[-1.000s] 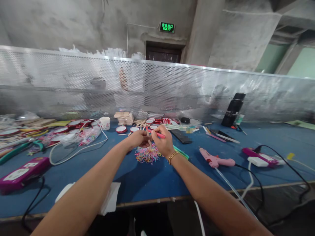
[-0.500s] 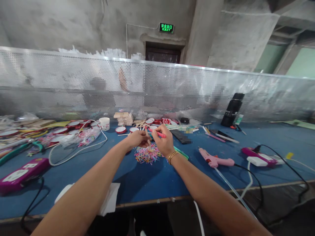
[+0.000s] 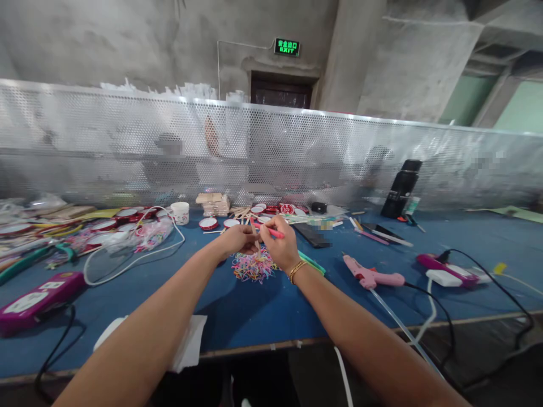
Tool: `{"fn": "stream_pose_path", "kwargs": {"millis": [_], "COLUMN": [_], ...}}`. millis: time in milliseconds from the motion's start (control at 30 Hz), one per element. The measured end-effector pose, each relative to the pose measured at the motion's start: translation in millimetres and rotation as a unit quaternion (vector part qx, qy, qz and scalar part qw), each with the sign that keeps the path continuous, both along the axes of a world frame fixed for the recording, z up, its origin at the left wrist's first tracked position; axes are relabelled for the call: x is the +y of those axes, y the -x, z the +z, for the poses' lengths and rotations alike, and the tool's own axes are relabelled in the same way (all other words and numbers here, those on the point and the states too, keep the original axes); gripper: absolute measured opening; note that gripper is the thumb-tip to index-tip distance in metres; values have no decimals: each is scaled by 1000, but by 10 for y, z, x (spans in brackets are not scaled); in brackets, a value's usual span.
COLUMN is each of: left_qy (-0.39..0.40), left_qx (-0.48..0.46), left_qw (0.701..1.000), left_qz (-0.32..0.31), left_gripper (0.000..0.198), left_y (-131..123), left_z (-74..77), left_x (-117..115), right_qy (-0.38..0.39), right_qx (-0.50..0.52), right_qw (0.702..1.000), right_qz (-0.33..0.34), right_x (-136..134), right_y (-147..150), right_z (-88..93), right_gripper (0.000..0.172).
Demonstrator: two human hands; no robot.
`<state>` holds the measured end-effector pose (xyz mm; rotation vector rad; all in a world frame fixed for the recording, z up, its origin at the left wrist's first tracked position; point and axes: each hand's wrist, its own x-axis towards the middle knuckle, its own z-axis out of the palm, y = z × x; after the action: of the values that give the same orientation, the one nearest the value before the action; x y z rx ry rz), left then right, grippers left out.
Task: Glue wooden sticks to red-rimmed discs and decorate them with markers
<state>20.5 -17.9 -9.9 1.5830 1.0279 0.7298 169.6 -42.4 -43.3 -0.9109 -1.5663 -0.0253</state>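
Both hands meet above a pile of small coloured rubber bands on the blue table. My left hand is closed, pinching a thin wooden stick that stands nearly upright. My right hand is closed round a pink pen-like tool whose tip points left toward the stick. A gold bracelet sits on my right wrist.
A pink glue gun with its cable lies to the right. Further right is a magenta device, another at the left. Red-rimmed discs, a white cup, wooden sticks, a black bottle. A perforated metal screen backs the table.
Almost nothing differs. My hands stay together over the rubber bands, with only slight shifts of the fingers and the stick.
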Motion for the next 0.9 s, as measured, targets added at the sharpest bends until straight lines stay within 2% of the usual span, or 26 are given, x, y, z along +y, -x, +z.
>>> {"fn": "stream_pose_path", "kwargs": {"millis": [167,433,900], "left_qy": [-6,6,-10], "left_qx": [-1,-6,9], "left_qw": [1000,1000,1000], "left_qz": [-1,2,-4], "left_gripper": [37,32,38], "left_y": [-1,-3,11], "left_z": [5,3,-1], "left_x": [3,-10,9], "right_qy": [3,-7,-6], "right_qx": [21,8,16], "right_qw": [1000,1000,1000], "right_qz": [-15,1,-8], "right_x": [14,-1,-16], "right_y": [-31,6,-18], "right_z": [6,-3,21], "right_gripper": [14,11,11]}}
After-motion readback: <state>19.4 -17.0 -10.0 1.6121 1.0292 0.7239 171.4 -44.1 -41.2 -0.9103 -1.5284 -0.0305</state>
